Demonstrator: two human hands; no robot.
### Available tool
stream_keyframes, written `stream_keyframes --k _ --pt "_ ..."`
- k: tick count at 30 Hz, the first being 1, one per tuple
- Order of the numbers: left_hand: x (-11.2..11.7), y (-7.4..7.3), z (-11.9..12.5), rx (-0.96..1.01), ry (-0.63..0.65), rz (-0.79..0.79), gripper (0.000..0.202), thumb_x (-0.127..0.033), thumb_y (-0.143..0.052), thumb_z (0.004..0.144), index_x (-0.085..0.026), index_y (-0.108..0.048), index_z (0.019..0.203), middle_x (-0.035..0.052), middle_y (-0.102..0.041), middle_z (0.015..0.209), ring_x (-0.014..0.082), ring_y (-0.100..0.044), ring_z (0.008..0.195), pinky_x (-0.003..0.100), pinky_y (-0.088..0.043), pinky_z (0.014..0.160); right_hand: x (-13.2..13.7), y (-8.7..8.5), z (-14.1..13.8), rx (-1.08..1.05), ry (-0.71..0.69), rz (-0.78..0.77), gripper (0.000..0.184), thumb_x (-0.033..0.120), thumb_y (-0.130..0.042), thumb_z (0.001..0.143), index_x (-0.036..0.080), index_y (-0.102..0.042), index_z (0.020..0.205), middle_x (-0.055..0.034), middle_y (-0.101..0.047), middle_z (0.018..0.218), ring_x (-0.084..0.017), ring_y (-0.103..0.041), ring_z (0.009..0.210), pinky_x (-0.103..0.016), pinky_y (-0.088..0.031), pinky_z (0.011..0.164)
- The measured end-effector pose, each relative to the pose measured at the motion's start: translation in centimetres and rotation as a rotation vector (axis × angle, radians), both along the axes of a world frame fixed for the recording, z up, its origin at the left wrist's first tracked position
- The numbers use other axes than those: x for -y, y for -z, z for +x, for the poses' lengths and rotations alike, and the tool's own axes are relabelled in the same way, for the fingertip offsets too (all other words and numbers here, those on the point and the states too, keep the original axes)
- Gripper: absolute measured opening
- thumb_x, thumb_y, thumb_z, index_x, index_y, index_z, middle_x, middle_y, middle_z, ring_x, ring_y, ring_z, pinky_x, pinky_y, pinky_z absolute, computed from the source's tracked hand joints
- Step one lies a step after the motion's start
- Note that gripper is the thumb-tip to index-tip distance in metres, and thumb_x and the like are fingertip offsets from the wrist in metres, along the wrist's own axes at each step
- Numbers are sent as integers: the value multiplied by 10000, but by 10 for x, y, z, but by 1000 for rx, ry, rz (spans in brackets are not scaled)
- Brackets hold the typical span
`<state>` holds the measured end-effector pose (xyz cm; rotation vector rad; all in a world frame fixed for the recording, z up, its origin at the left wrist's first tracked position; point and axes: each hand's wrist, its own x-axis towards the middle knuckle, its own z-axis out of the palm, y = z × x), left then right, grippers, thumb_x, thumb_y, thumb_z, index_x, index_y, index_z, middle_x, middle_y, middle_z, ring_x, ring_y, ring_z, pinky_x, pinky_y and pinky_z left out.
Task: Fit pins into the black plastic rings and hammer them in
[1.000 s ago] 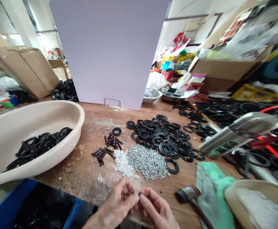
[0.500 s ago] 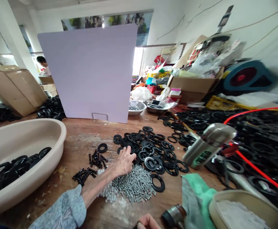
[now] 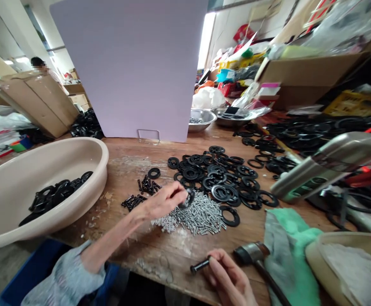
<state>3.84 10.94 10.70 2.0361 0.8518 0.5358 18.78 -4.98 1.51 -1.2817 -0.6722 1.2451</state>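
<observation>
My left hand pinches a black ring between thumb and fingers, just over the pile of silver pins. Beyond it lies a heap of black rings. White plastic bits and short black bolts are scattered under and beside my left wrist. At the near table edge my right hand holds a short black bolt-like rod, its headed end pointing left. A hammer lies close to my right hand, its handle running toward me.
A large beige basin with black parts stands at left. A green cloth, a tub with white material and a tilted steel flask are at right. A pale upright board stands behind. One person is beyond the boxes.
The view has tilted down. My left hand has drawn back from the ring heap with a black ring. My right hand has come further into view, showing the black rod in it.
</observation>
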Motion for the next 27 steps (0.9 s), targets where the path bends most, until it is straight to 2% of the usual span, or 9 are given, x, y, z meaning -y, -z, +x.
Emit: stream_keyframes --k 2,4,7,10,12,13,16,20,27 --pt "30 6 -22 30 16 -248 291 -385 -356 936 -173 -500 798 -23 -507 735 112 -450 681 238 -390 683 0 -1 -1 -53 13 -6 418 591 -672 728 190 -557 758 49 -406 590 -101 -338 595 -212 -295 599" --pt "56 21 -37 -53 -27 -338 311 -382 -347 937 -177 -500 759 -25 -502 711 121 -465 690 244 -397 691 -1 -1 -2 -71 16 -8 398 573 -676 735 194 -558 762 47 -405 598 -105 -340 600 -218 -298 608" --pt "80 47 -43 -182 -88 -153 224 -294 -383 922 -193 -538 795 1 -548 793 162 -510 812 290 -412 802 -2 3 2 -63 -20 2 400 568 -699 717 194 -569 777 43 -426 575 -107 -346 591 -224 -291 595" --pt "93 64 -37 -212 -236 60 135 -231 -419 907 -201 -551 908 52 -563 965 205 -509 955 355 -401 913 -2 4 4 -64 -57 3 408 561 -715 707 193 -575 812 40 -450 571 -110 -367 594 -226 -308 604" --pt "103 72 -30 -233 -367 104 113 -265 -503 880 -189 -539 956 73 -542 1012 234 -495 995 394 -409 923 -1 1 3 -66 -24 -1 387 540 -714 722 194 -570 818 43 -446 580 -106 -371 605 -220 -316 614" --pt "108 76 -28 -246 -402 111 181 -293 -575 843 -182 -535 979 79 -532 1023 253 -485 1008 421 -412 924 0 -1 1 -67 5 0 372 527 -713 731 195 -570 819 45 -441 586 -104 -369 609 -215 -315 616" --pt "121 86 -23 -258 -400 130 420 -274 -716 720 -172 -513 1074 98 -507 1089 300 -441 1058 490 -397 942 1 -7 -5 -49 62 12 356 511 -722 727 195 -578 807 45 -430 600 -102 -360 617 -206 -315 613" --pt "125 89 -21 -168 -309 142 455 -113 -600 736 -201 -463 1160 81 -482 1171 268 -410 1077 463 -373 970 0 -10 -9 2 81 4 374 538 -716 715 194 -581 766 42 -418 602 -111 -350 612 -216 -312 597" --pt "122 92 -20 -79 -286 138 473 -94 -528 727 -208 -430 1175 69 -495 1139 252 -399 1067 431 -368 949 -2 -9 -9 21 75 -7 382 535 -710 725 179 -592 797 36 -441 600 -105 -363 603 -217 -305 581"
